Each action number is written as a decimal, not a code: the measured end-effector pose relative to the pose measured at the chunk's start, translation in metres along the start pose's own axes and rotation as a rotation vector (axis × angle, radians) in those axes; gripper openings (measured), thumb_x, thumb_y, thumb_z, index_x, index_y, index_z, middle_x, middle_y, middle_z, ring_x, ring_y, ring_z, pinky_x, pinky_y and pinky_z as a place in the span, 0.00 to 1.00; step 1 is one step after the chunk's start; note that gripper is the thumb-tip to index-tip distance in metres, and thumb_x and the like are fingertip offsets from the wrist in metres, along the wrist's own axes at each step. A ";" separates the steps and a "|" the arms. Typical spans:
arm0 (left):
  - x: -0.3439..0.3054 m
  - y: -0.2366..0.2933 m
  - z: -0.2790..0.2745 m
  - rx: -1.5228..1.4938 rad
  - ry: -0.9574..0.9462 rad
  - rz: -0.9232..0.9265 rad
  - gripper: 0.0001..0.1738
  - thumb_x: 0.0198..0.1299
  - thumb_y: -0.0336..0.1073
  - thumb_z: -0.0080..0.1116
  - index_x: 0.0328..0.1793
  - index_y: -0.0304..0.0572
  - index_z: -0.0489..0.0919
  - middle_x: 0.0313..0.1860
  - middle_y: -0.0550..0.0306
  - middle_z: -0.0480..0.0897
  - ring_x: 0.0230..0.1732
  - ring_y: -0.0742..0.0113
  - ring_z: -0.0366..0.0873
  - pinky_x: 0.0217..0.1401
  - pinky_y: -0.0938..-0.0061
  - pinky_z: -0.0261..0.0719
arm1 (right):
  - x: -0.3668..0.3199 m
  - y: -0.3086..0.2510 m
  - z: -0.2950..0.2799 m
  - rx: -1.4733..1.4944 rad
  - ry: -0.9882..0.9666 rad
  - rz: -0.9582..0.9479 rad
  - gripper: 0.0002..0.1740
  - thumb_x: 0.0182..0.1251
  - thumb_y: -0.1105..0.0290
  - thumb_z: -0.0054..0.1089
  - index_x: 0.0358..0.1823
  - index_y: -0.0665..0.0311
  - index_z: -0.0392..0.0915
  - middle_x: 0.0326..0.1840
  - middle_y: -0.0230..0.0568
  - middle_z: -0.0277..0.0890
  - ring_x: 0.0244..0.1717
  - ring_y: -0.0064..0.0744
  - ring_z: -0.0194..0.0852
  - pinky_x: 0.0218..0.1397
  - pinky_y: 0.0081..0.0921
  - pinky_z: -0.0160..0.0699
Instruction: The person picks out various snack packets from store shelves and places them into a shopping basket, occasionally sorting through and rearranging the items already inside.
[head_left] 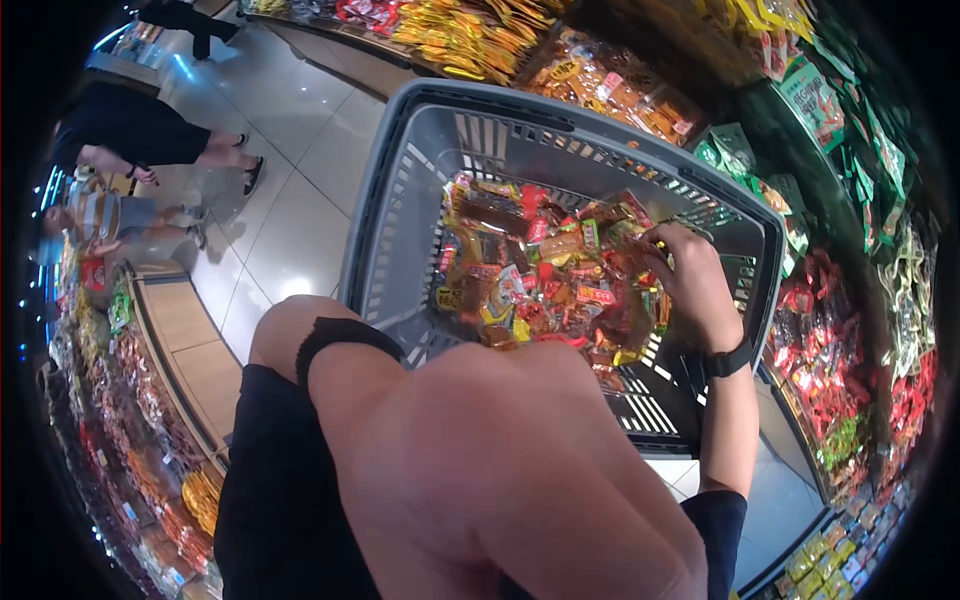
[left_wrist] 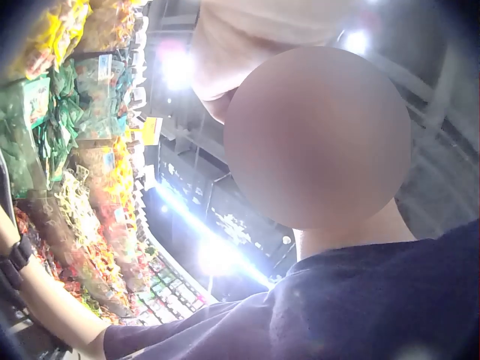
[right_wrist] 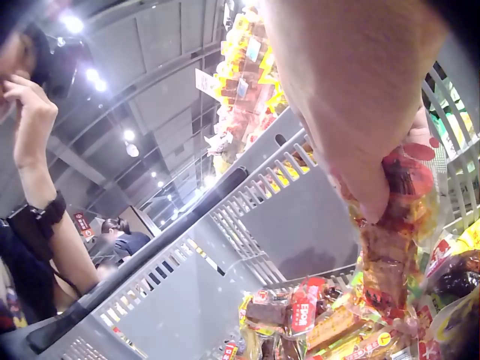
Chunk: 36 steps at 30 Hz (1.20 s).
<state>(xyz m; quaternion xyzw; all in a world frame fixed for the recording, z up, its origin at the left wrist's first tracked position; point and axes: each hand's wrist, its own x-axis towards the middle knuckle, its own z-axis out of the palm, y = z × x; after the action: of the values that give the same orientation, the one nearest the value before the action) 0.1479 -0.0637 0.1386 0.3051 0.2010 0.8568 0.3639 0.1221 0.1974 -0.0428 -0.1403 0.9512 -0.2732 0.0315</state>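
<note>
In the head view, my right hand point(head_left: 690, 275) reaches into the right side of a grey basket point(head_left: 395, 235), over a pile of small wrapped snacks point(head_left: 540, 265). The right wrist view shows this hand point(right_wrist: 360, 112) from close up, its fingers pinching a clear and red snack packet point(right_wrist: 386, 262) above the pile. My left hand point(head_left: 520, 460) looms large and blurred near the head camera. Seen from the right wrist, the left hand point(right_wrist: 34, 112) is raised to the face with its fingers loosely bent, nothing visible in them.
Shelves of packaged snacks point(head_left: 820, 350) stand at the right, with more packets point(head_left: 480, 35) behind the basket. Lower left is another display point(head_left: 150, 420). People, one in dark clothes point(head_left: 130, 125), are on the tiled floor point(head_left: 290, 215) at the upper left.
</note>
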 end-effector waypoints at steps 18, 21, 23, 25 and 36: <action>0.002 -0.011 -0.020 -0.089 -0.160 -0.095 0.14 0.71 0.34 0.41 0.38 0.37 0.77 0.31 0.54 0.81 0.31 0.60 0.81 0.30 0.72 0.79 | -0.002 0.007 0.004 -0.046 -0.012 -0.008 0.13 0.55 0.71 0.67 0.42 0.63 0.77 0.40 0.49 0.79 0.41 0.54 0.78 0.44 0.44 0.77; 0.004 -0.011 -0.019 -0.059 -0.142 -0.103 0.12 0.69 0.33 0.44 0.39 0.36 0.78 0.31 0.54 0.82 0.31 0.62 0.81 0.30 0.73 0.79 | -0.002 0.007 0.004 -0.043 -0.011 -0.007 0.13 0.55 0.71 0.67 0.43 0.63 0.77 0.41 0.49 0.79 0.42 0.54 0.78 0.44 0.43 0.77; 0.004 -0.011 -0.021 -0.032 -0.127 -0.110 0.11 0.68 0.32 0.46 0.39 0.36 0.79 0.31 0.54 0.82 0.31 0.62 0.81 0.31 0.73 0.79 | -0.003 0.008 0.003 -0.054 -0.013 -0.014 0.13 0.56 0.71 0.67 0.43 0.63 0.77 0.41 0.49 0.79 0.42 0.54 0.78 0.44 0.43 0.77; 0.004 -0.010 -0.020 0.006 -0.105 -0.116 0.10 0.67 0.31 0.49 0.40 0.36 0.80 0.31 0.54 0.83 0.31 0.63 0.82 0.31 0.74 0.79 | -0.002 0.007 0.003 -0.054 -0.005 -0.018 0.13 0.55 0.72 0.67 0.43 0.62 0.77 0.41 0.49 0.79 0.42 0.54 0.79 0.44 0.43 0.77; 0.026 0.009 -0.065 1.051 -0.198 -0.019 0.07 0.59 0.28 0.61 0.42 0.34 0.84 0.31 0.53 0.86 0.31 0.68 0.83 0.33 0.78 0.80 | -0.005 0.006 -0.001 -0.016 0.057 -0.094 0.11 0.56 0.75 0.63 0.42 0.64 0.78 0.38 0.49 0.78 0.42 0.54 0.77 0.45 0.42 0.76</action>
<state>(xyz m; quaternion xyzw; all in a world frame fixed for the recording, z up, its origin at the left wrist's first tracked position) 0.0856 -0.0584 0.1060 0.5237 0.5705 0.6044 0.1871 0.1256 0.2046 -0.0450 -0.1773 0.9461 -0.2708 -0.0098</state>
